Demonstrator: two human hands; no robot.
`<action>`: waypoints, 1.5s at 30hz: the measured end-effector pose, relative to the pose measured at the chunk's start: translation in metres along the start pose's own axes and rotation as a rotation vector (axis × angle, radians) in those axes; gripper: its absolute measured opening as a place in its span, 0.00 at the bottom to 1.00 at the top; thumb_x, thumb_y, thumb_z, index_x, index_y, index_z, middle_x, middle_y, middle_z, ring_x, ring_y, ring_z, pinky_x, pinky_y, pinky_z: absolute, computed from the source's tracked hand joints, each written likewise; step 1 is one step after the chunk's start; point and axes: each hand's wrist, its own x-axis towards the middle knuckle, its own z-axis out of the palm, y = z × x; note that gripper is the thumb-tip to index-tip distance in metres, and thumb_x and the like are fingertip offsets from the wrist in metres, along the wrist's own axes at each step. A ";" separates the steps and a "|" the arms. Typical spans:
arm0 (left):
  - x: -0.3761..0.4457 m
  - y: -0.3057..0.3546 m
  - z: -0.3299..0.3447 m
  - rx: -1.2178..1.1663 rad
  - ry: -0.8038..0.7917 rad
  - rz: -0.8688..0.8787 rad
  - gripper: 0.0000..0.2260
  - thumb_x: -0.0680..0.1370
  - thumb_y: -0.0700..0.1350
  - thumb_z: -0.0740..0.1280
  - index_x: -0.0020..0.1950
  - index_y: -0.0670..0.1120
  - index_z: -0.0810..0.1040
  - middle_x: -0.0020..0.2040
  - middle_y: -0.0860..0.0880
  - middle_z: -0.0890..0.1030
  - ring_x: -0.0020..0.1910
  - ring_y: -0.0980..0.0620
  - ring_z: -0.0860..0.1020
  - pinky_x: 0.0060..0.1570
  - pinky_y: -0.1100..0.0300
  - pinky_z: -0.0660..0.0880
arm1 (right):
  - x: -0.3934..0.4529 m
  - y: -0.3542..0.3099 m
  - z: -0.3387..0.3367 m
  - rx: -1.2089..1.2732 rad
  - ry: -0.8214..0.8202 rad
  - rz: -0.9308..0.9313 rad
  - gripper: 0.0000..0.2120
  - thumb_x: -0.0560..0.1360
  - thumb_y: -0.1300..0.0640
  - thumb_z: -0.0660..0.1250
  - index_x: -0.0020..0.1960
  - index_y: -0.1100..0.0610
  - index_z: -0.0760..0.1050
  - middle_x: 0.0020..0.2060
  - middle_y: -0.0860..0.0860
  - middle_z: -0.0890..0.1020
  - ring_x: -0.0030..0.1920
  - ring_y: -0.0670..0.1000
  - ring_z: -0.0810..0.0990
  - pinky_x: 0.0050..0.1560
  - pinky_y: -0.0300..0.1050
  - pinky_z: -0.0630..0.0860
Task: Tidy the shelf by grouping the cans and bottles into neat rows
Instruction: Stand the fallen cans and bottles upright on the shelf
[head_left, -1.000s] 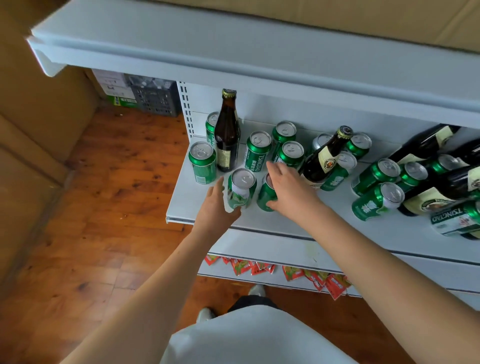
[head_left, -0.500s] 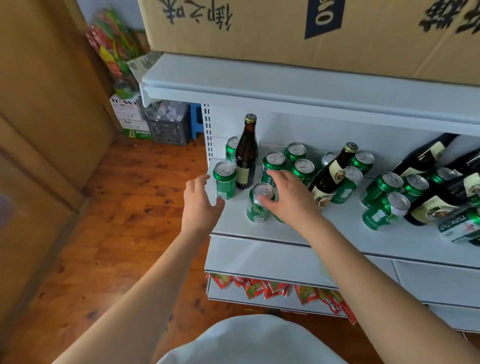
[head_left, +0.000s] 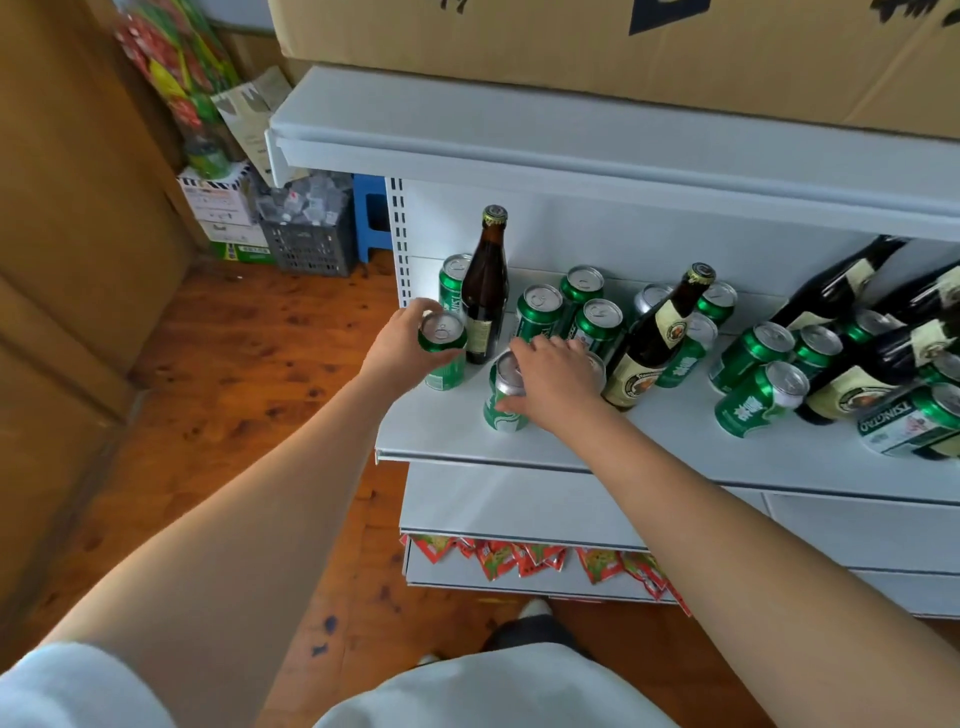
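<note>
Gripping a green can (head_left: 443, 349) near its top with the left hand (head_left: 400, 349), fingers curled round the rim, just left of the upright bottle (head_left: 485, 291) on the shelf (head_left: 649, 441). Resting over a second can (head_left: 505, 395) with the right hand (head_left: 553, 382), thumb against its side and fingers curved across the lid, in front and to the right of the bottle. Standing behind and right of the bottle, more cans (head_left: 566, 312); leaning further right, another bottle (head_left: 655, 340).
</note>
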 end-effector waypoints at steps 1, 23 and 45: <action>0.000 -0.001 -0.006 0.010 -0.072 0.023 0.28 0.70 0.47 0.79 0.65 0.52 0.71 0.61 0.49 0.77 0.55 0.50 0.76 0.52 0.59 0.76 | 0.000 0.002 0.000 0.008 -0.009 -0.003 0.33 0.70 0.38 0.71 0.68 0.53 0.66 0.62 0.54 0.75 0.63 0.57 0.72 0.63 0.52 0.65; -0.021 0.018 0.009 0.019 -0.188 -0.059 0.30 0.71 0.45 0.78 0.70 0.46 0.70 0.64 0.46 0.77 0.59 0.50 0.75 0.52 0.61 0.75 | -0.021 0.055 0.018 0.069 0.067 0.004 0.44 0.72 0.54 0.74 0.79 0.59 0.51 0.73 0.56 0.66 0.75 0.56 0.62 0.72 0.49 0.62; -0.028 0.089 0.067 0.733 -0.166 0.493 0.32 0.75 0.56 0.70 0.75 0.46 0.65 0.71 0.46 0.71 0.69 0.45 0.68 0.69 0.52 0.65 | -0.060 0.078 0.026 0.423 0.246 0.135 0.23 0.76 0.67 0.63 0.69 0.57 0.70 0.65 0.52 0.74 0.63 0.56 0.73 0.55 0.52 0.76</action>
